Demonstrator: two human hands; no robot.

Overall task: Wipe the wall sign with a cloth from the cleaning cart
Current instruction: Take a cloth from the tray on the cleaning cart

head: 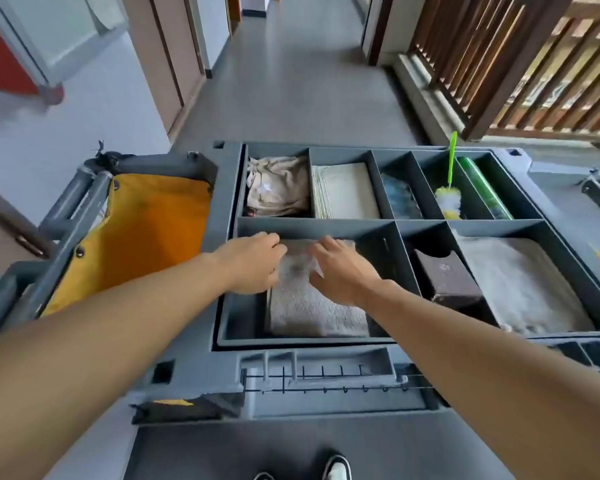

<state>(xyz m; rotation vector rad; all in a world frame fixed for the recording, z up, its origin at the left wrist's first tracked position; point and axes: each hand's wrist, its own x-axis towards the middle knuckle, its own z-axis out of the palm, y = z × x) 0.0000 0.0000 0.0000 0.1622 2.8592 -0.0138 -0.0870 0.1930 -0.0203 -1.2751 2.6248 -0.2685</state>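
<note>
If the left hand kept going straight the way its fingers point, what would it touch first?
Probably the right hand: the left hand points rightward across the grey cloth it already touches. Depth is hard to judge.

- A single wide-angle view, worn on the person's head, looks forward and steeply down.
- It faces along a grey-floored corridor (291,81), which runs away toward the top edge.
- Just below the lens, the grey plastic cleaning cart with its divided top tray (388,225) fills the middle of the frame, seen from above and close by.
- Both bare forearms enter from the bottom corners, reaching away from the camera.
- The person's black-and-white shoe (338,467) shows at the bottom edge, straight beneath the lens.
- Straight lines bow outward toward the frame's edges.
</note>
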